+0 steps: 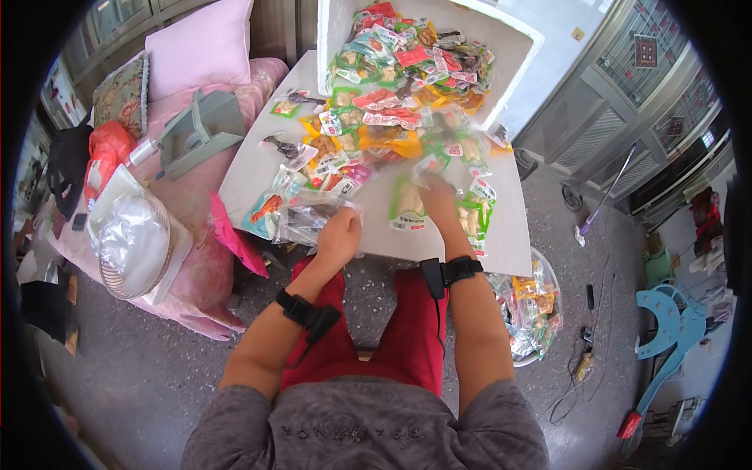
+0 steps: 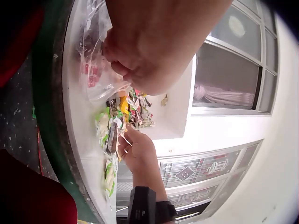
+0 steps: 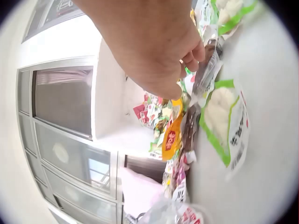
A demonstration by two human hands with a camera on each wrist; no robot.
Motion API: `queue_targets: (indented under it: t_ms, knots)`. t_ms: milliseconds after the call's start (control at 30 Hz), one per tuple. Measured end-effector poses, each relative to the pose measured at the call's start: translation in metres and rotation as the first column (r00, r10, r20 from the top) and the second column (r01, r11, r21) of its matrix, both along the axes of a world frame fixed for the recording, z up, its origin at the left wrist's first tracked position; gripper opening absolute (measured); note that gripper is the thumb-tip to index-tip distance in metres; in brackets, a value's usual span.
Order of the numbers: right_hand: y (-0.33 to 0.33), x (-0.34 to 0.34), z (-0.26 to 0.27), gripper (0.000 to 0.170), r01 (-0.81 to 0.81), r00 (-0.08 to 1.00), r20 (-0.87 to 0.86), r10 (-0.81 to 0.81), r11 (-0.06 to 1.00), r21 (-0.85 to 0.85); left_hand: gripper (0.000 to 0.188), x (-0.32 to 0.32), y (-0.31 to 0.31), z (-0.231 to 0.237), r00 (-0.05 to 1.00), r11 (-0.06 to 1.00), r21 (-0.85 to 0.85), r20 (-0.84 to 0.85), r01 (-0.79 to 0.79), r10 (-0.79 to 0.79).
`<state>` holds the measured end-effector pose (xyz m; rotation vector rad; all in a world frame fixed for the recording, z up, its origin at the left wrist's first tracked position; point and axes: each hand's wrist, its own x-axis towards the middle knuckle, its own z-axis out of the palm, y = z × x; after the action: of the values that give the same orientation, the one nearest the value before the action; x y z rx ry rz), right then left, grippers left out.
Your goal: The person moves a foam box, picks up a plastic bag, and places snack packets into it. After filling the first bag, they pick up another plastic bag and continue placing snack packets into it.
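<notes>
A clear plastic bag (image 1: 304, 222) with something dark showing through lies over the table's near left edge. My left hand (image 1: 341, 237) grips its right side with curled fingers, and red print shows on the bag (image 2: 91, 72) in the left wrist view. My right hand (image 1: 440, 197) reaches over the table with bent fingers. At its fingertips is a clear packet of dark food (image 3: 205, 72), blurred in the head view. A green-edged packet of pale food (image 1: 407, 204) lies beside that hand, with another green packet (image 1: 474, 215) to its right.
A white foam box (image 1: 501, 78) lies at the back of the table (image 1: 505, 243), with many mixed packets spilling out. Below the table's right edge stands a tub of packets (image 1: 540, 313). A pink-covered seat (image 1: 200, 290) with a round basket (image 1: 137, 247) is at left.
</notes>
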<state>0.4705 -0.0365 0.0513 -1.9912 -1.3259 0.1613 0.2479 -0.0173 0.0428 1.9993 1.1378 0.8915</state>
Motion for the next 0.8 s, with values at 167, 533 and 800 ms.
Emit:
queue_targets:
  t_ms: [167, 533, 800]
  knots:
    - [0.036, 0.037, -0.017, 0.043, 0.113, 0.986, 0.146, -0.086, 0.976, -0.185, 0.013, 0.001, 0.005, -0.008, 0.999, 0.999, 0.003, 0.038, 0.032, -0.033]
    - [0.059, 0.015, 0.004, 0.03, 0.249, 0.92, 0.387, -0.055, 0.846, -0.472, 0.012, 0.0, 0.004, -0.009, 0.999, 1.0, -0.006, 0.033, 0.015, -0.015]
    - [0.045, 0.023, 0.043, 0.014, 0.134, 0.833, 0.553, 0.031, 0.957, -0.255, 0.012, 0.001, 0.003, -0.009, 0.999, 0.999, 0.035, 0.045, 0.015, -0.016]
